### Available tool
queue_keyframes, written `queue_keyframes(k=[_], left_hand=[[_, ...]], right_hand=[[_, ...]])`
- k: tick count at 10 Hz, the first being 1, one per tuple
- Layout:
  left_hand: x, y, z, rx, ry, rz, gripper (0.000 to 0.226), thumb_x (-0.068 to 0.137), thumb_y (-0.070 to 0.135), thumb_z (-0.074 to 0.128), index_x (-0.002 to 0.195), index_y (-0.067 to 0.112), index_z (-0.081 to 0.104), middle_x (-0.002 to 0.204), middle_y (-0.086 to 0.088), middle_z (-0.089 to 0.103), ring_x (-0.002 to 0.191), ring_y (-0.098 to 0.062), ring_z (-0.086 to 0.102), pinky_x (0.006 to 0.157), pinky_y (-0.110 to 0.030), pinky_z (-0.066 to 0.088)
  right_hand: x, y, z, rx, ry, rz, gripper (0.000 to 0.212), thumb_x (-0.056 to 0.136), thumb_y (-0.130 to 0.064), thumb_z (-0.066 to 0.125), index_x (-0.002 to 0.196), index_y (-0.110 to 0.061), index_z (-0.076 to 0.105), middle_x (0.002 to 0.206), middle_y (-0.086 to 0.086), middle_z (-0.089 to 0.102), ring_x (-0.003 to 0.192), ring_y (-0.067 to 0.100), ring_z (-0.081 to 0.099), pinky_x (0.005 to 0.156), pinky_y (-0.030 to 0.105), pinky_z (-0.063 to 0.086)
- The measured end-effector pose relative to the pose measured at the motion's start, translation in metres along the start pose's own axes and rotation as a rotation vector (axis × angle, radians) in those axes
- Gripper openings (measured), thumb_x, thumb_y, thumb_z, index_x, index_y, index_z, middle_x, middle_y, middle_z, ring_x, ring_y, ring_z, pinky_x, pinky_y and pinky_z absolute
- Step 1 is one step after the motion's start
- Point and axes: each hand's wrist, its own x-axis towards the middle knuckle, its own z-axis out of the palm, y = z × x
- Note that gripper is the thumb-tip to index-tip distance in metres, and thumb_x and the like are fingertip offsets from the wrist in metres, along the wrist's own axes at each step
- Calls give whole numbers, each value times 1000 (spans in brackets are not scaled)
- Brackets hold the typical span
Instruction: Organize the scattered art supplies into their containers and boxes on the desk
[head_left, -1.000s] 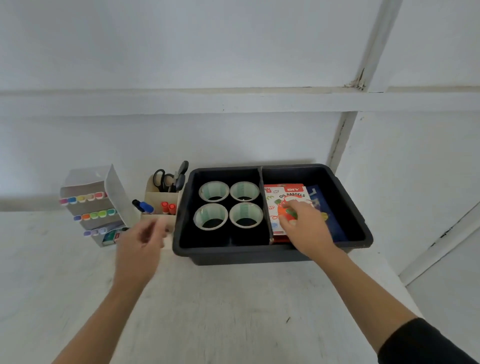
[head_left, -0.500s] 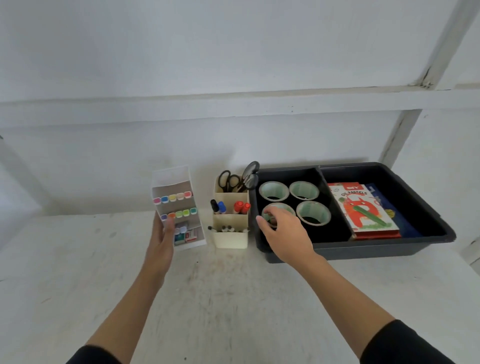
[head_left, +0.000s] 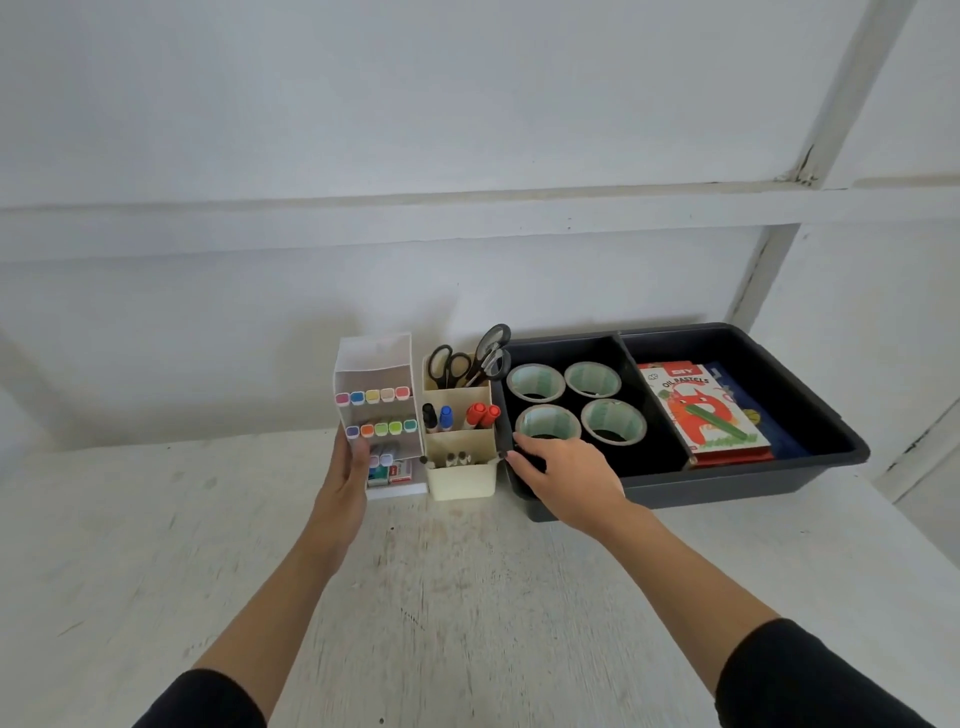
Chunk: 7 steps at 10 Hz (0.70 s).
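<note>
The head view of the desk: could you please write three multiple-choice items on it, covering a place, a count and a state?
1. Where does the oil pastels box lie?
A. In the right compartment of the black tray
B. In the cream pen holder
C. On the bare desk

2. How many tape rolls sit in the tray's left compartment?
A. Two
B. Four
C. Six

3. What are the hands holding?
A. Both hold scissors
B. Nothing
C. The left hand grips the white marker rack; the right hand grips the tray's left rim

Answers:
1 A, the box lies to the right of the divider.
2 B, four rolls sit in two rows of two.
3 C, the left thumb lies on the rack's front and the right fingers reach over the rim.
</note>
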Motion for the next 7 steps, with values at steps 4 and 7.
queue_keyframes(k=[4,7], left_hand=[[1,-4,3,55,9,-54,44,97,70,20,141,69,12,155,12,39,142,-24,41,115,-57,34],[-17,-16,24,133,180,-323,73,95,67,40,156,29,26,156,-7,42,141,-34,43,110,-57,39]], right_hand=[[1,-11,-5,41,-43,11,31,105,-34,38,97,-18,62,80,1,65,75,24,62,62,36,50],[-21,4,-16,424,62,-10,27,99,-24,57,124,-19,68,104,-8,72,94,5,63,86,23,53]])
